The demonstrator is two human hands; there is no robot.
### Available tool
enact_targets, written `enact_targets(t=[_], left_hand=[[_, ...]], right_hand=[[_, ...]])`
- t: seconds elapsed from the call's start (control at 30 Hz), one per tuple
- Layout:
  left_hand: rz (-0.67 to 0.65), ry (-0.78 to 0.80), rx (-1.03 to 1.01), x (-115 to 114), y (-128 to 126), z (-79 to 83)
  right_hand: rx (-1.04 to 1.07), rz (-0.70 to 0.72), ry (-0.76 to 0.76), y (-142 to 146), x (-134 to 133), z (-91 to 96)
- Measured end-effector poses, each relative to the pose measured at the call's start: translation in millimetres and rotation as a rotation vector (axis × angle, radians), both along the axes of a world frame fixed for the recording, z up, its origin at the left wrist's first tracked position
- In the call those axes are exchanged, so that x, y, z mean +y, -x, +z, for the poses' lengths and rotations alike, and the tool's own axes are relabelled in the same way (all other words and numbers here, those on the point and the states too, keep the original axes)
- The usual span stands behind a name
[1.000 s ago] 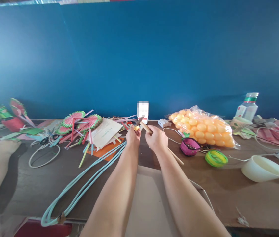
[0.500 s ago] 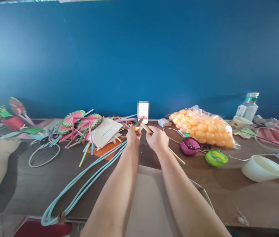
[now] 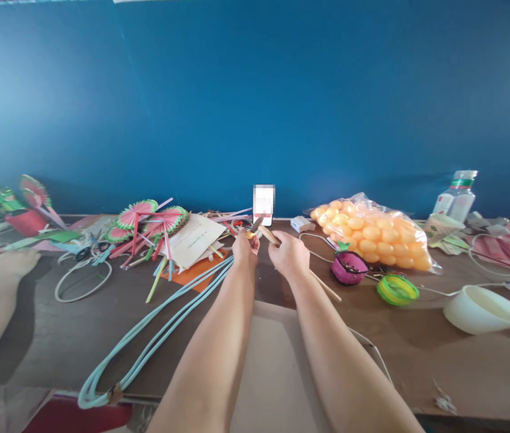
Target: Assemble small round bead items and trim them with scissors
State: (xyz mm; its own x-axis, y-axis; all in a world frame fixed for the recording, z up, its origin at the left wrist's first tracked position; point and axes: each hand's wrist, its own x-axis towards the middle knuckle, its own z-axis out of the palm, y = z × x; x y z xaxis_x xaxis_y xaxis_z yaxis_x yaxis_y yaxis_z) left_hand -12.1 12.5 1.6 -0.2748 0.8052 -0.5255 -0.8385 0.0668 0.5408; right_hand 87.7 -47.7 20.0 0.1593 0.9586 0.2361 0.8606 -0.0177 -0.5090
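My left hand [image 3: 245, 248] is closed around the yellow handle of a knife-like tool, whose dark blade [image 3: 256, 225] points up and to the right. My right hand [image 3: 290, 255] grips a pale wooden stick [image 3: 327, 287]. One end of the stick comes out past the fingers near the blade; the other runs down right behind my forearm. Whether blade and stick touch, I cannot tell. Just behind the hands a phone [image 3: 263, 207] with a lit screen leans on the blue wall.
Left lie pale blue tubes [image 3: 142, 346], papers [image 3: 196, 237] and pink-green paper fans [image 3: 135, 213]. Right are a bag of orange balls [image 3: 374, 234], a purple pouch [image 3: 349, 267], a yellow-green ring [image 3: 397, 290], a white bowl [image 3: 485, 310] and a bottle [image 3: 456, 195]. Another person's hand [image 3: 15, 264] rests at far left.
The whole view has shifted slightly to the right. Both hands keep their grips, with little visible movement between them.
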Motion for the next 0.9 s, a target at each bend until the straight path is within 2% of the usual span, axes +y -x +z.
enact_targets(t=[0.9], left_hand=[[-0.001,0.007,0.001,-2.0,-1.0,2.7]], right_hand=[[0.024,-0.005,-0.008,-0.5,-1.1,1.6]])
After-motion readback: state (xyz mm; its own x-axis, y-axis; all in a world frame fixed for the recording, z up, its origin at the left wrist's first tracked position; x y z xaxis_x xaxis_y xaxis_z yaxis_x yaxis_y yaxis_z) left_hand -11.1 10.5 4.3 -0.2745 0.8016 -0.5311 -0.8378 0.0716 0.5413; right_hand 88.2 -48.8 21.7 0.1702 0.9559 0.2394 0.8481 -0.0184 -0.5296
